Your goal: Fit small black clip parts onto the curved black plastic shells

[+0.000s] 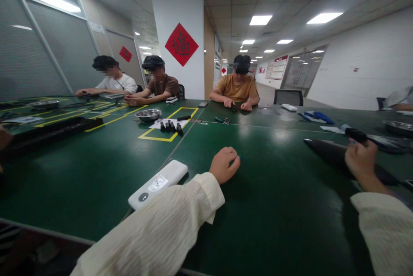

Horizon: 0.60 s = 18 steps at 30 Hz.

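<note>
While the left hand (225, 164) pinches a small blue piece (238, 157), fingertips enclose it.

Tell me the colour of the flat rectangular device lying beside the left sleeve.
White, with a small grey round spot near one end; the flat rectangular device shows in the head view.

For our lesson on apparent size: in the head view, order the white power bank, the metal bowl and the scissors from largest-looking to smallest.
1. White power bank, though it lies nearest the camera, which inflates it.
2. Metal bowl, farther off.
3. Scissors, smallest.
</note>
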Available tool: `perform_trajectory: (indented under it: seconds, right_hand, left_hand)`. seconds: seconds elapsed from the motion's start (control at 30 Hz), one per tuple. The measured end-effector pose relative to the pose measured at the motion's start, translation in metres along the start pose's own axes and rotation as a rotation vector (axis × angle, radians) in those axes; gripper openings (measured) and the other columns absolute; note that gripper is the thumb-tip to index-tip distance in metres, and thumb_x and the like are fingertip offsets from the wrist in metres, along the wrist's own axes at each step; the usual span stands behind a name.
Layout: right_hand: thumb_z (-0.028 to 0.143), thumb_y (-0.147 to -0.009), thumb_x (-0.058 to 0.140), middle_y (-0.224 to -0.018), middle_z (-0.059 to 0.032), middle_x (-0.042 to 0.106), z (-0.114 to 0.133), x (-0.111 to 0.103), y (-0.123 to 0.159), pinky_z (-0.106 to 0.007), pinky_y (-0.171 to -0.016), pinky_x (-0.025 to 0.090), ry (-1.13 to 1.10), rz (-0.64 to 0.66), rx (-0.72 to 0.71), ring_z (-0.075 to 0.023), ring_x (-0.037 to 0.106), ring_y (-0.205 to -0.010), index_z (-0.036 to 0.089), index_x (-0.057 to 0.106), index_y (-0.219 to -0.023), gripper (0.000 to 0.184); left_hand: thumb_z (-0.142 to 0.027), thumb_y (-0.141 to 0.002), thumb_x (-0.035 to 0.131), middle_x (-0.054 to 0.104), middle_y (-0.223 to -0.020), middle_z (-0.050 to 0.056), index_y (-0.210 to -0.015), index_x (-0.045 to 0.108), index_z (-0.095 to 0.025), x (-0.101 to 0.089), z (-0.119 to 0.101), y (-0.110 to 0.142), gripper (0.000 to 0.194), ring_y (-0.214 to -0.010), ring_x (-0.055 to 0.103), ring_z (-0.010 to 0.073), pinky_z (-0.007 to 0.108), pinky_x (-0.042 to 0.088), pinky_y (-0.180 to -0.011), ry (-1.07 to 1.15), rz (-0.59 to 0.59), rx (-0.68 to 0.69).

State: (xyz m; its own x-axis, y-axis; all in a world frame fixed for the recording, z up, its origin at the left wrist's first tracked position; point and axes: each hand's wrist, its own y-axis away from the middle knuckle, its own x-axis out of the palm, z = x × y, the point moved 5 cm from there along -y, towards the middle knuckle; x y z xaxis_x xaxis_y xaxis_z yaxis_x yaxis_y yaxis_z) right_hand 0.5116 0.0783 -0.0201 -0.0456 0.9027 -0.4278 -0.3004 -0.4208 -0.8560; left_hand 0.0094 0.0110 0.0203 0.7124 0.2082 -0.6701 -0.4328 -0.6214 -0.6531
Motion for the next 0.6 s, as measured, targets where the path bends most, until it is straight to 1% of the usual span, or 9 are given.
perform_trajectory:
  seconds: [0.03,0.07,0.1,0.2,0.27,0.37,0.4,0.5,0.6]
  right_hand:
    - [0.019,-0.082,0.037,-0.105,-0.0304,0.056,0.01,0.001,0.001,-0.047,-0.089,0.042,0.007,0.011,0.008,-0.0361,0.051,-0.112,-0.004,0.068,-0.103,0.044]
    - [0.019,-0.082,0.039,-0.113,-0.0312,0.053,0.025,0.002,0.002,-0.046,-0.092,0.042,-0.003,0.036,-0.014,-0.0361,0.048,-0.116,-0.002,0.068,-0.104,0.042]
    - [0.02,-0.083,0.04,-0.118,-0.0307,0.051,0.045,0.002,0.005,-0.046,-0.095,0.042,-0.025,0.063,-0.082,-0.036,0.048,-0.117,0.0,0.068,-0.103,0.04]
    - [0.022,-0.086,0.04,-0.122,-0.0256,0.049,0.123,0.0,0.019,-0.048,-0.098,0.041,-0.149,0.181,-0.363,-0.0353,0.049,-0.117,0.007,0.066,-0.1,0.034]
    - [0.022,-0.088,0.037,-0.125,-0.023,0.047,0.176,0.0,0.035,-0.05,-0.099,0.041,-0.214,0.298,-0.525,-0.0341,0.049,-0.117,0.008,0.063,-0.105,0.034]
    - [0.02,-0.089,0.036,-0.131,-0.0214,0.042,0.244,-0.008,0.062,-0.049,-0.102,0.041,-0.29,0.412,-0.662,-0.0318,0.05,-0.118,0.009,0.056,-0.118,0.037]
    - [0.019,-0.089,0.037,-0.133,-0.0209,0.04,0.263,-0.012,0.071,-0.048,-0.102,0.042,-0.313,0.439,-0.696,-0.031,0.049,-0.119,0.009,0.054,-0.122,0.038]
    - [0.017,-0.089,0.039,-0.136,-0.0224,0.038,0.308,-0.026,0.097,-0.047,-0.103,0.043,-0.363,0.5,-0.798,-0.0309,0.049,-0.121,0.006,0.05,-0.126,0.041]
    - [0.015,-0.086,0.041,-0.134,-0.0231,0.043,0.336,-0.041,0.115,-0.047,-0.101,0.045,-0.39,0.505,-0.888,-0.0315,0.051,-0.118,0.004,0.052,-0.124,0.04]
  left_hand:
    - [-0.023,-0.089,0.039,0.056,-0.072,0.003,-0.059,0.052,-0.018,-0.002,0.004,-0.001,0.033,-0.073,0.052,0.0148,0.029,0.042,-0.072,0.014,-0.028,-0.049]
    - [-0.023,-0.089,0.039,0.056,-0.072,0.003,-0.059,0.051,-0.018,-0.003,0.008,-0.002,0.033,-0.074,0.053,0.0151,0.029,0.042,-0.073,0.025,-0.053,-0.1]
    - [-0.023,-0.089,0.038,0.055,-0.073,0.003,-0.058,0.05,-0.018,-0.005,0.011,-0.002,0.033,-0.075,0.053,0.0155,0.03,0.042,-0.074,0.031,-0.084,-0.152]
    - [-0.022,-0.088,0.039,0.053,-0.075,0.003,-0.061,0.049,-0.019,-0.008,0.022,-0.002,0.029,-0.078,0.053,0.0165,0.031,0.043,-0.076,0.045,-0.172,-0.29]
    - [-0.021,-0.086,0.042,0.053,-0.079,0.003,-0.066,0.05,-0.019,-0.007,0.029,-0.001,0.022,-0.08,0.053,0.0166,0.031,0.043,-0.076,0.058,-0.212,-0.359]
    - [-0.018,-0.081,0.049,0.052,-0.082,0.002,-0.077,0.051,-0.019,-0.006,0.038,0.002,0.005,-0.08,0.052,0.0166,0.032,0.044,-0.078,0.072,-0.249,-0.446]
    - [-0.016,-0.078,0.051,0.053,-0.084,0.002,-0.081,0.051,-0.019,-0.005,0.04,0.003,0.004,-0.082,0.052,0.0165,0.033,0.045,-0.08,0.086,-0.253,-0.461]
    - [-0.014,-0.076,0.052,0.054,-0.091,0.003,-0.09,0.05,-0.018,-0.006,0.042,0.004,0.014,-0.086,0.053,0.0162,0.033,0.045,-0.083,0.149,-0.28,-0.467]
    - [-0.015,-0.079,0.049,0.056,-0.094,0.004,-0.094,0.049,-0.018,-0.008,0.039,0.003,0.015,-0.091,0.055,0.0162,0.034,0.046,-0.086,0.189,-0.319,-0.431]
